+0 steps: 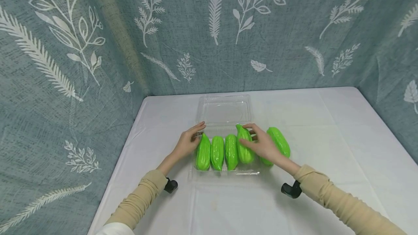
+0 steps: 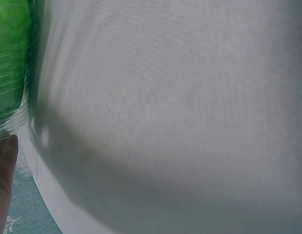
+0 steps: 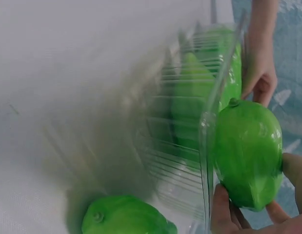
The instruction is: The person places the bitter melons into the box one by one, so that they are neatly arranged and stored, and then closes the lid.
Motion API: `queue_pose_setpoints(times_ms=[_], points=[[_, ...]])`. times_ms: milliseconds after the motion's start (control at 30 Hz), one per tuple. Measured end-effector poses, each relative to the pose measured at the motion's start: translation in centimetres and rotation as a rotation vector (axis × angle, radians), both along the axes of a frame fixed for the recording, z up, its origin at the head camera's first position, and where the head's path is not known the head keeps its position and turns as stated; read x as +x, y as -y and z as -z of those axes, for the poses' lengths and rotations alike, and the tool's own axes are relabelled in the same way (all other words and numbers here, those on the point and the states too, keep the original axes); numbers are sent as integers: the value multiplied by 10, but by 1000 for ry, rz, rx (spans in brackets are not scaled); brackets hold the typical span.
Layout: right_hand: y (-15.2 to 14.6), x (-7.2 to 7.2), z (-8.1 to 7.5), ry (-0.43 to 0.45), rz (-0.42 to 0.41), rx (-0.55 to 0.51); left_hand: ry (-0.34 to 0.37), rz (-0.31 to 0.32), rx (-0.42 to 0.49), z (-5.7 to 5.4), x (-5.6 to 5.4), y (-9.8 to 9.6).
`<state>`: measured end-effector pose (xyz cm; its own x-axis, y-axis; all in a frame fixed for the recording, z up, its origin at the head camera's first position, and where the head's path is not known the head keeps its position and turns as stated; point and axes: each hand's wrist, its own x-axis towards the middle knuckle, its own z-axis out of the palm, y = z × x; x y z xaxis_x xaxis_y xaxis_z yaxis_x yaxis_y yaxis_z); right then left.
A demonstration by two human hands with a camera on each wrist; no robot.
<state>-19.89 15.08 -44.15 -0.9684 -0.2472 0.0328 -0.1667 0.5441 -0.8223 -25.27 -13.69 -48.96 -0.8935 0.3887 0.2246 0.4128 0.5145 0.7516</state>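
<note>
My right hand (image 1: pixel 264 146) holds a glossy green papaya (image 3: pixel 248 153) between thumb and fingers, at the right end of a clear plastic container (image 3: pixel 204 146). In the head view this papaya tilts over the container's right part. Three more papayas stand side by side in the container, the leftmost papaya (image 1: pixel 204 153) beside my left hand (image 1: pixel 187 142). The left fingers reach along the container's left side, fairly straight, fingertips right at its edge. In the left wrist view only a fingertip (image 2: pixel 11 146) shows, close to the ribbed wall with green behind it.
Two more papayas lie on the white tablecloth right of the container; one papaya (image 1: pixel 279 142) partly covers the other. The container's clear lid (image 1: pixel 225 110) is folded back, away from me. Blue-grey leaf-patterned curtains (image 1: pixel 196 28) hang at the table's back and sides.
</note>
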Motion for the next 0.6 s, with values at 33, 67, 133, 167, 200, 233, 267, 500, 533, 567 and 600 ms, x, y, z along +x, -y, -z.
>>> queue_pose_setpoints(times_ms=[33,67,133,167,200,233,267,500,533,567,600], points=[[1,1,1,-25,-9,2,2,-1,-2,0,0,0],[2,2,1,-44,-16,0,5,-2,-2,0,0,0],[4,4,3,-90,-27,10,6,-5,-3,0,0,0],[5,4,4,-112,-30,21,6,-6,-1,0,0,0],[6,5,4,-132,-32,29,7,-6,2,-1,1,0],[7,6,5,-152,-35,39,6,-5,5,-1,1,0],[8,7,6,-171,-32,57,8,-5,8,-1,1,0],[16,13,12,-238,10,186,11,-11,0,-3,2,-1],[17,14,12,-237,12,190,12,-11,0,-3,2,-1],[18,15,12,-239,13,196,14,-10,1,-4,2,-2],[18,16,12,-245,13,202,19,-11,3,-4,3,-2]])
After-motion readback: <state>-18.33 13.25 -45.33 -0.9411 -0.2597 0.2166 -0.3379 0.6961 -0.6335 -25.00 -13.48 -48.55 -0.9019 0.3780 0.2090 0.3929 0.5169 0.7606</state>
